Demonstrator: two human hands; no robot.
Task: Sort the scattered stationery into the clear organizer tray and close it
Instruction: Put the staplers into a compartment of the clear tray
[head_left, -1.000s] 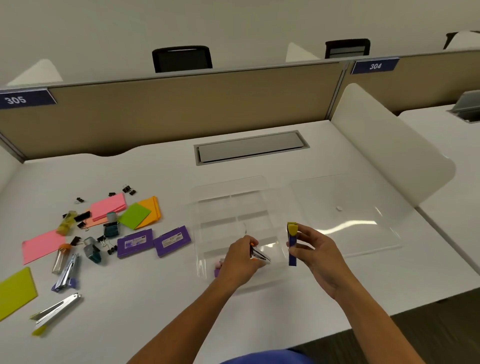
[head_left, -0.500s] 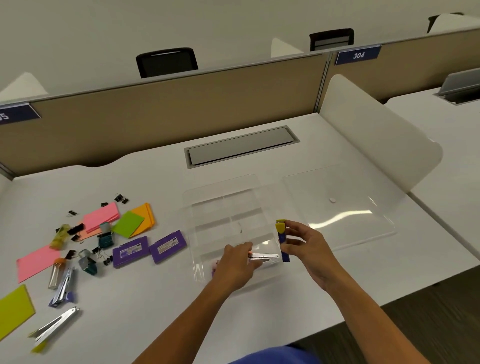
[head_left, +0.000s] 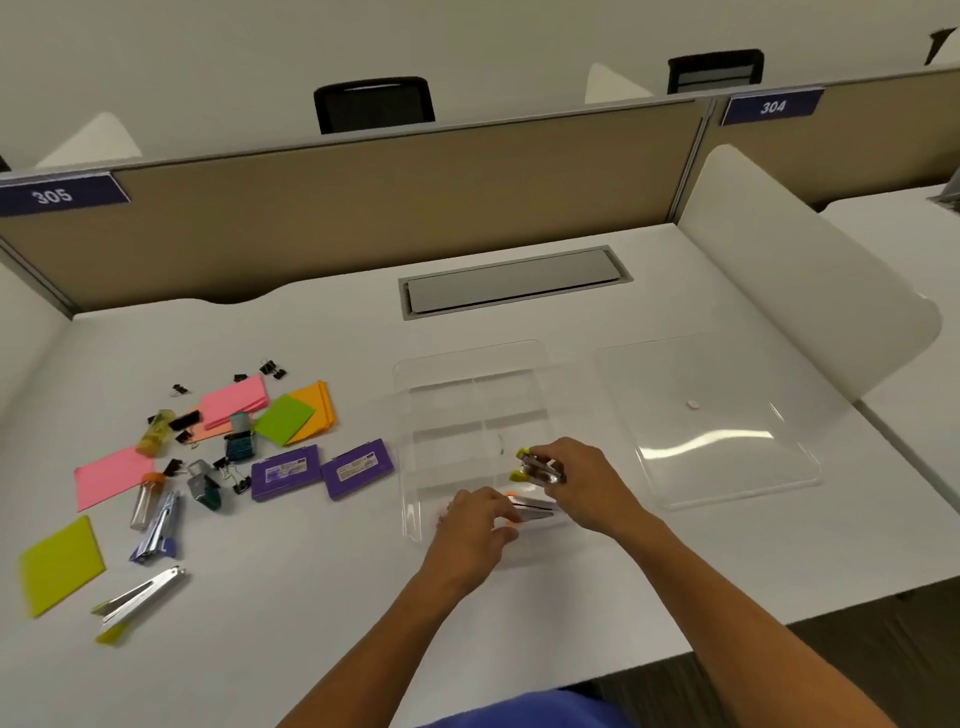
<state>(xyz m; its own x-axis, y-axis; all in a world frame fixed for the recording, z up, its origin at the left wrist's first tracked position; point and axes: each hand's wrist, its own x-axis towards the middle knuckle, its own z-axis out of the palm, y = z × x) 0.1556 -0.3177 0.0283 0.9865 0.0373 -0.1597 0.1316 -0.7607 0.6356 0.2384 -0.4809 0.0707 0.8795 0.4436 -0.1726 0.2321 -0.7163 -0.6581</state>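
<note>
Yellow-tipped stapler (head_left: 540, 467): pinched in right hand (head_left: 582, 483) above organizer tray (head_left: 415, 395); rigid, light, slick metal; best gripped mid-body.

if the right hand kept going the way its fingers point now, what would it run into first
The right hand, holding a yellow-tipped stapler, points left across the clear tray. Probably the tray's left wall first, then the purple boxes; height is unclear.
</note>
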